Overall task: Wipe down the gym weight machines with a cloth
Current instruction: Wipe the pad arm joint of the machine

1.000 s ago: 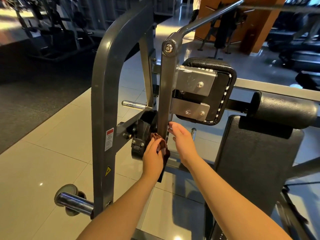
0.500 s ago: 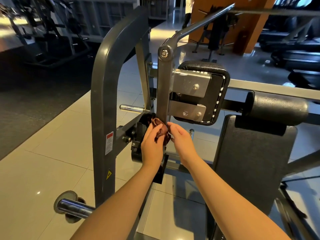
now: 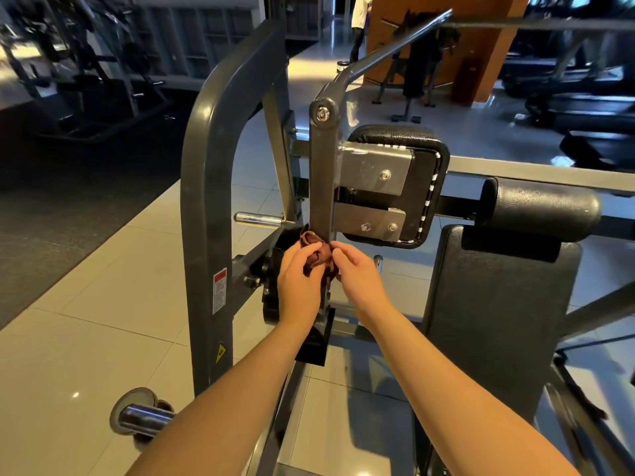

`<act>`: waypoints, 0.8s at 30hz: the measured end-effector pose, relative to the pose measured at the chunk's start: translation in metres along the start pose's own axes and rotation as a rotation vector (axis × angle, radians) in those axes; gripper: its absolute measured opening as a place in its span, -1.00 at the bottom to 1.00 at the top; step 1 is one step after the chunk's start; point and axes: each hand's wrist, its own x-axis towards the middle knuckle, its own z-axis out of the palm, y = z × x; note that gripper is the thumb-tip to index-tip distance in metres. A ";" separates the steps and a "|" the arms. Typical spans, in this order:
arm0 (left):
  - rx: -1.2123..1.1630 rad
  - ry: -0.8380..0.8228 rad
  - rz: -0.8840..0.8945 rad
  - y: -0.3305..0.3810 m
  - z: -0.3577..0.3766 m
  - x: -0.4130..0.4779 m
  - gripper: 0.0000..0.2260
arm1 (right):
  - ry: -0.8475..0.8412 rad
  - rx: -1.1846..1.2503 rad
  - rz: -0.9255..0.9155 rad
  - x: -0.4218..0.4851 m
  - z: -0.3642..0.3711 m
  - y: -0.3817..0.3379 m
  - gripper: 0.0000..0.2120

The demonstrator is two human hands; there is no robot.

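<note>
A grey weight machine fills the view, with an upright lever arm (image 3: 321, 173) at its middle and a curved frame post (image 3: 206, 201) to the left. A small brown cloth (image 3: 318, 250) is bunched against the lower part of the lever arm. My left hand (image 3: 299, 283) grips the cloth from the left. From the right, my right hand (image 3: 357, 278) pinches the cloth's edge with its fingertips. Most of the cloth is hidden between the two hands.
A black pad on metal brackets (image 3: 398, 187) hangs right of the lever arm, above a black seat back (image 3: 498, 321) and roller pad (image 3: 539, 207). Chrome plate pegs (image 3: 257, 219) (image 3: 144, 419) jut out left. A person (image 3: 359, 25) stands far back among other machines.
Both hands and the cloth have moved up the lever arm. The right hand, apart from the cloth a second ago, now pinches it.
</note>
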 end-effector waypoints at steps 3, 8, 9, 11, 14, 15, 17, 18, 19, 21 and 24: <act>0.013 -0.048 -0.052 -0.009 -0.002 -0.004 -0.70 | 0.017 -0.023 0.040 -0.004 0.002 0.005 -0.73; -0.030 -0.070 0.061 0.015 -0.016 0.005 -0.65 | 0.134 0.048 -0.032 -0.014 0.000 0.001 -0.77; -0.033 -0.064 0.099 0.021 -0.018 0.012 -0.65 | 0.160 0.057 -0.045 -0.015 0.001 0.000 -0.76; -0.031 -0.093 0.122 0.025 -0.021 0.023 -0.65 | 0.192 0.071 -0.043 -0.016 0.006 -0.002 -0.76; 0.008 -0.195 0.100 0.017 -0.029 0.026 -0.65 | 0.222 0.079 -0.010 -0.021 0.020 -0.003 -0.77; 0.040 -0.232 0.113 0.013 -0.033 0.027 -0.65 | 0.236 0.089 -0.001 -0.024 0.026 -0.003 -0.77; 0.083 -0.292 0.142 0.011 -0.043 0.029 -0.65 | 0.272 0.113 -0.007 -0.034 0.038 -0.003 -0.77; 0.088 -0.319 0.152 0.013 -0.047 0.031 -0.65 | 0.299 0.132 -0.014 -0.039 0.045 -0.003 -0.77; 0.080 -0.355 0.166 0.015 -0.053 0.034 -0.65 | 0.331 0.155 -0.025 -0.044 0.051 -0.004 -0.77; 0.020 -0.437 0.207 0.017 -0.065 0.038 -0.64 | 0.395 0.189 -0.059 -0.052 0.062 -0.006 -0.76; -0.124 -0.576 0.271 0.017 -0.082 0.038 -0.63 | 0.422 0.250 -0.095 -0.060 0.076 -0.015 -0.73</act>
